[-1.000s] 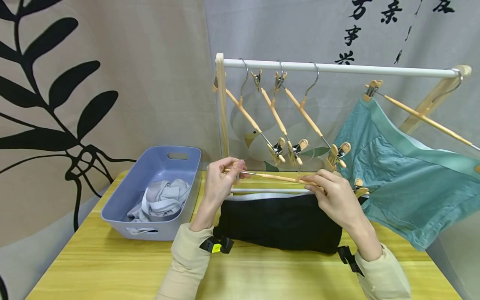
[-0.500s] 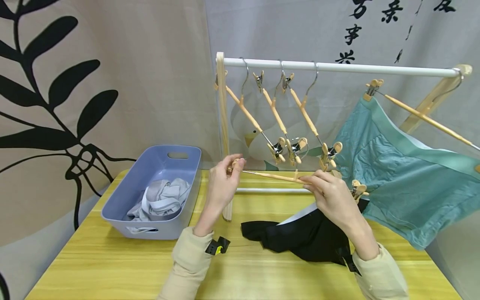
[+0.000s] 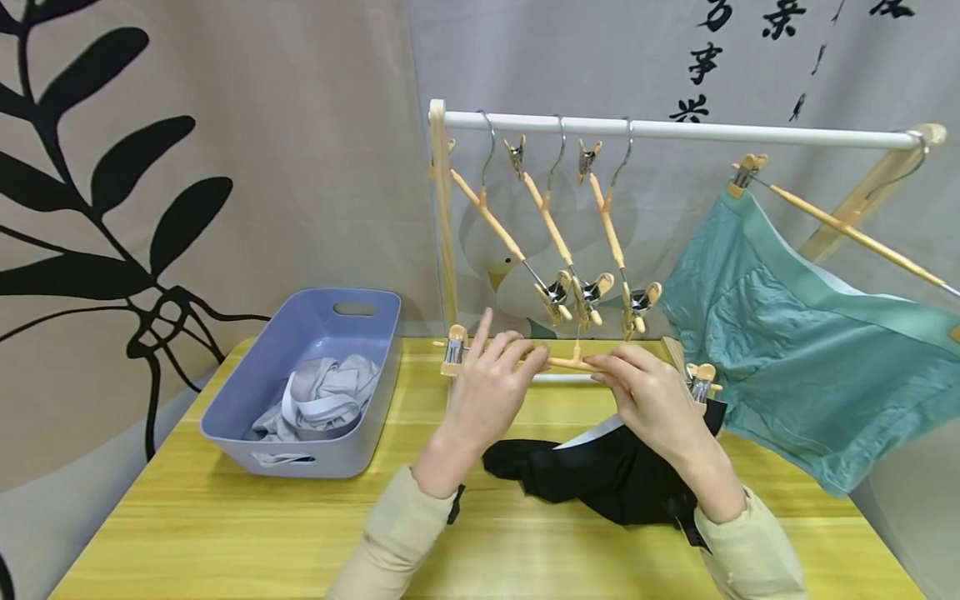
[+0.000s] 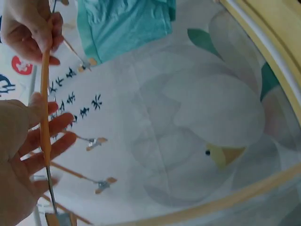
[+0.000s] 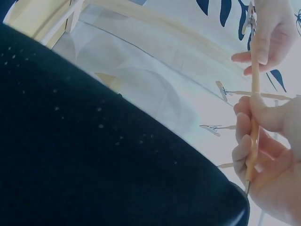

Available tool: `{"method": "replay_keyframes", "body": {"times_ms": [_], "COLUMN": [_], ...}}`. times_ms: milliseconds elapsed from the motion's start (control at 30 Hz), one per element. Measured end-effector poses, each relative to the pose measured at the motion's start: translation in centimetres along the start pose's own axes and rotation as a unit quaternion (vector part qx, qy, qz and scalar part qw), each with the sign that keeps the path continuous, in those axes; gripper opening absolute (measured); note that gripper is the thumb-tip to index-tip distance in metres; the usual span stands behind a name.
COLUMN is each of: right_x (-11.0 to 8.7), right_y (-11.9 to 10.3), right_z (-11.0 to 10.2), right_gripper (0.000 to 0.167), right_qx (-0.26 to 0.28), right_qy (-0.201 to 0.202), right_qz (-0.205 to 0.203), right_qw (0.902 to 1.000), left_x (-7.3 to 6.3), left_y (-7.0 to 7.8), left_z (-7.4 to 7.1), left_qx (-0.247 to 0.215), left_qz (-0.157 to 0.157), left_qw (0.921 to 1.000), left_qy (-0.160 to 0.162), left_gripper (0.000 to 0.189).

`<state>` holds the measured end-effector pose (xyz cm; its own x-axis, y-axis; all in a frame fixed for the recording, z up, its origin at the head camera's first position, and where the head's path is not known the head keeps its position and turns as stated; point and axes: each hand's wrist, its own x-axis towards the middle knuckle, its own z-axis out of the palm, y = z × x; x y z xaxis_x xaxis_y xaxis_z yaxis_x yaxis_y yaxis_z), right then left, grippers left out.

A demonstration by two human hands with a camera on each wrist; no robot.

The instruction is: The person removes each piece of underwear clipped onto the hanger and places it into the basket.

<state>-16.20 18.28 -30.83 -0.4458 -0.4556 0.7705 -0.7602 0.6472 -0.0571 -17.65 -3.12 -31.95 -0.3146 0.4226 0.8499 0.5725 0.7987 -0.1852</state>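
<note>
A clip hanger [image 3: 564,362] is held level low in front of the rack. My right hand [image 3: 651,392] pinches its wooden bar just right of the hook stem. Left of the stem, my left hand [image 3: 491,387] holds the bar lightly between thumb and fingers, the other fingers spread, as the left wrist view shows. The left clip [image 3: 454,350] is bare. At the right clip [image 3: 701,383] hangs one corner of a black garment [image 3: 600,471] with a pale inner waistband. The rest of it slumps toward the table, partly behind the right hand and wrist.
A blue basket [image 3: 378,392] with crumpled grey clothing [image 3: 330,396] stands at left on the wooden table [image 3: 187,533]. Several bare clip hangers [image 3: 491,221] hang from the rack's white rail [image 3: 712,132]. Teal briefs [image 3: 810,333] hang clipped at the right, close beside the right hand.
The black garment's left end has dropped from the hanger onto the table. My left hand has moved from the left clip rightward along the bar. The hanger has shifted slightly left.
</note>
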Motion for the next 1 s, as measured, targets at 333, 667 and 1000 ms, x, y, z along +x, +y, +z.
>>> {"method": "replay_keyframes", "body": {"times_ms": [333, 667, 1000], "right_x": [-0.1, -1.8, -2.5], "right_y": [-0.5, 1.8, 2.8], "right_z": [-2.0, -6.8, -7.0], "right_gripper": [0.023, 0.027, 0.023], "right_qx": [-0.059, -0.063, 0.018], "right_qy": [-0.019, -0.125, -0.151], "right_qz": [0.013, 0.232, 0.28], "right_qw": [0.998, 0.9626, 0.9479], "left_x": [-0.6, -0.7, -0.8], "left_y": [0.3, -0.3, -0.6], "left_z": [0.2, 0.1, -0.1], "left_qx": [-0.092, -0.108, -0.116], "left_qz": [-0.031, -0.056, -0.058], "left_qw": [0.9948, 0.9925, 0.9916], "left_qy": [-0.031, 0.0, 0.0], "left_gripper": [0.005, 0.007, 0.007]}}
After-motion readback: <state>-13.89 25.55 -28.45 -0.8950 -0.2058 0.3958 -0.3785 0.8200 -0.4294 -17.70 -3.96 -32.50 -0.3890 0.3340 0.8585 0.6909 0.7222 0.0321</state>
